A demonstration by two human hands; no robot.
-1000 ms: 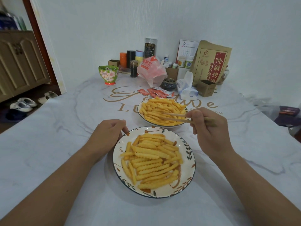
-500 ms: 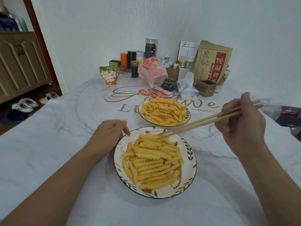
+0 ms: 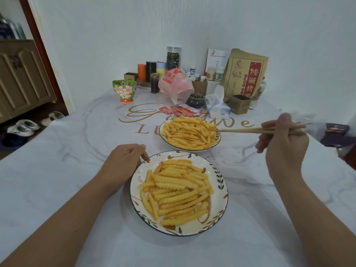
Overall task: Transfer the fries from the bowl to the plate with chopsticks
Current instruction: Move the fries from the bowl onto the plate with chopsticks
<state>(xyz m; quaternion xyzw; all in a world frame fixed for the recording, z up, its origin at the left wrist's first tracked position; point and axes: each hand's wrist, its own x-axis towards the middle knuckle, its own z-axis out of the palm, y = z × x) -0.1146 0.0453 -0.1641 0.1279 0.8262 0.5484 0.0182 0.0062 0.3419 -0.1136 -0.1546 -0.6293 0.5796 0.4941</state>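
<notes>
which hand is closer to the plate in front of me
Left. The left hand rests against the plate at its far-left rim; the right hand is raised off to the right, holding chopsticks.

Marble table [image 3: 63, 170]: plate [image 3: 221, 182], bowl [image 3: 216, 144], perhaps sachets [image 3: 180, 110].

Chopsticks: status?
Right hand shut on wooden chopsticks, tips at crinkle-cut fries in far white bowl. Left hand steadies leaf-patterned plate. Path clear.

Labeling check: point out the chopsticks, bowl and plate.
chopsticks [image 3: 240, 130]: head view, mid-shaft.
bowl [image 3: 192, 149]: head view, near rim.
plate [image 3: 219, 182]: head view, bare right rim.
</notes>
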